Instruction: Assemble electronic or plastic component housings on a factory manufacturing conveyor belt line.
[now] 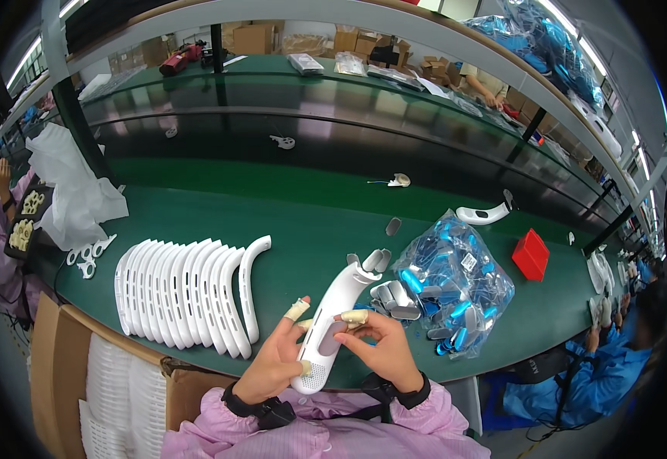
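Note:
Tilted in front of me is a white curved plastic housing [341, 294] with a dotted grille at its near end. My left hand [270, 364] is wrapped round the housing's lower left side. A grey oval cover [331, 341] lies against the housing's face, and my right hand [385, 349] pinches its right edge with thumb and forefinger. Cream finger cots cover some fingertips of both hands. Just beyond the housing's far end, loose grey oval covers [404, 300] lie beside a clear plastic bag [463, 287] of blue and grey pieces.
A row of white curved shells [184, 294] stands to the left. At the right are a red bin [531, 255] and another white housing [482, 215]. A carton of white parts [119, 390] sits lower left. Beyond runs a dark conveyor [226, 138]; co-workers sit on both sides.

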### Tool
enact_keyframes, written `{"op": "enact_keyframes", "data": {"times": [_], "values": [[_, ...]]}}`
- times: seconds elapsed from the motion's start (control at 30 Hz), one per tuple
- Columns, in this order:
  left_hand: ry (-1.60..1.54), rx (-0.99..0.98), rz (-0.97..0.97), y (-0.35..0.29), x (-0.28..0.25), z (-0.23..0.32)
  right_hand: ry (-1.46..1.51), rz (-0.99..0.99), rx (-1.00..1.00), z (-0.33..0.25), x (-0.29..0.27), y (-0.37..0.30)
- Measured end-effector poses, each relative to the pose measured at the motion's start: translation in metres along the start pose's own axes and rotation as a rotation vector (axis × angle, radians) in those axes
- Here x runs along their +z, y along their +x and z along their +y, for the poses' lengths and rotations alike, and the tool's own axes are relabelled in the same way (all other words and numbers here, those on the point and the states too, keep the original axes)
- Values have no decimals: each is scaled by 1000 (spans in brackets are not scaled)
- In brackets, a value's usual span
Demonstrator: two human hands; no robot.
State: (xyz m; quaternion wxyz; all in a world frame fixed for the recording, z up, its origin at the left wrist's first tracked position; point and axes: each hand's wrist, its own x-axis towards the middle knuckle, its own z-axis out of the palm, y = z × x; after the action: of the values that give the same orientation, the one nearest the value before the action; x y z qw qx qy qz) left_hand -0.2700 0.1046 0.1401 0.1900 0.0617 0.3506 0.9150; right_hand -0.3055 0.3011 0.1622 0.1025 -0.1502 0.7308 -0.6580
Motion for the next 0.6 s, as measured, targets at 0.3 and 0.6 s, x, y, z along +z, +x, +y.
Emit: {"op": "enact_keyframes", "data": {"times": [0.3, 0.6], "values": [[-107, -2, -12, 2, 1, -10, -362, 21, -169, -10, 2, -8], [277, 78, 7, 1, 9, -19, -37, 234, -135, 4, 12, -3]]}}
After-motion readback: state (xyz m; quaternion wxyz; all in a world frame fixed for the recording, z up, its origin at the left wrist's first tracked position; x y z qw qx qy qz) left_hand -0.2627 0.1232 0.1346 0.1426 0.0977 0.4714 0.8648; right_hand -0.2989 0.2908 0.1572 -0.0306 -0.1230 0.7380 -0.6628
